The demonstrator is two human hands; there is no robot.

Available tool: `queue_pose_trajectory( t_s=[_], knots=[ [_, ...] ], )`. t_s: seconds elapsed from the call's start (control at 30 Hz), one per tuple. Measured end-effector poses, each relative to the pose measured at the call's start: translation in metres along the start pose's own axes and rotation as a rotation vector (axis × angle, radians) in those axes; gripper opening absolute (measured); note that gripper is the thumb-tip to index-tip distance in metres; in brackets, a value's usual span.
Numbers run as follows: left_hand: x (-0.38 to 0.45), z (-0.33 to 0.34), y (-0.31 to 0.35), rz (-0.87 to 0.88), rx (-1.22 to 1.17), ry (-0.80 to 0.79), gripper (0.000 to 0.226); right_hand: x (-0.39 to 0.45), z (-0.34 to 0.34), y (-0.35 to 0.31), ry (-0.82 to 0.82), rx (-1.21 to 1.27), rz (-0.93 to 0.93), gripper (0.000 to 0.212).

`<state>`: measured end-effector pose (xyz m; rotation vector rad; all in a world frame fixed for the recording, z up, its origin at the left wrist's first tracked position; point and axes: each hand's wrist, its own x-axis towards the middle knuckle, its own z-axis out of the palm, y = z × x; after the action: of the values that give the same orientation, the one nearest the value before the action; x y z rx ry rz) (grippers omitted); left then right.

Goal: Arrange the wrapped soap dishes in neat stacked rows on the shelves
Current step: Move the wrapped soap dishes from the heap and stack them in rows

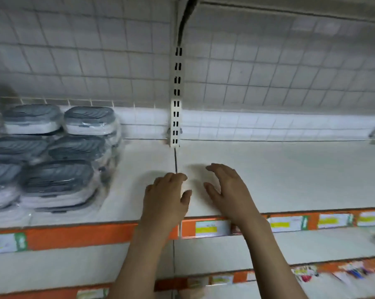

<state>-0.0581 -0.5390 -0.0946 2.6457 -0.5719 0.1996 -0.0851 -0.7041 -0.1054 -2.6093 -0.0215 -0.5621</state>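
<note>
- The shelf point(268, 169) under your hands is wide and bare to the right; build the next row there, I think.
- The wrapped soap dishes point(59, 152) are stacked well left of your left hand point(166, 197).
- Your left hand and right hand point(227, 190) both hover with loose fingers, holding nothing; fetch one dish and align its edges.

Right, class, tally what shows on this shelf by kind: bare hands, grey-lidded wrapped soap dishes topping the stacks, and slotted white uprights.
Bare hands: 2 (left hand, right hand)
Grey-lidded, white-based wrapped soap dishes topping stacks: 7, some cut by the frame edge; lower layers too blurred to count
Slotted white metal upright: 1
Total: 10
</note>
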Motion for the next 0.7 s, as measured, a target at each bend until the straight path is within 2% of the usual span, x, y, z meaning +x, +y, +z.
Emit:
queue_pose_trajectory(
  t_s=[0.13, 0.37, 0.7],
  knots=[
    [-0.021, 0.033, 0.031, -0.033, 0.023, -0.096, 0.039, -0.032, -0.013, 0.037, -0.044, 0.022, 0.039, 0.044],
    [-0.029, 0.033, 0.028, -0.128, 0.109, -0.084, 0.041, -0.044, -0.021, 0.06, -0.063, -0.004, 0.06, 0.043],
    [-0.016, 0.052, 0.048, -0.134, -0.009, -0.091, 0.042, -0.047, -0.038, 0.087, -0.098, -0.053, 0.07, 0.036]
  ],
)
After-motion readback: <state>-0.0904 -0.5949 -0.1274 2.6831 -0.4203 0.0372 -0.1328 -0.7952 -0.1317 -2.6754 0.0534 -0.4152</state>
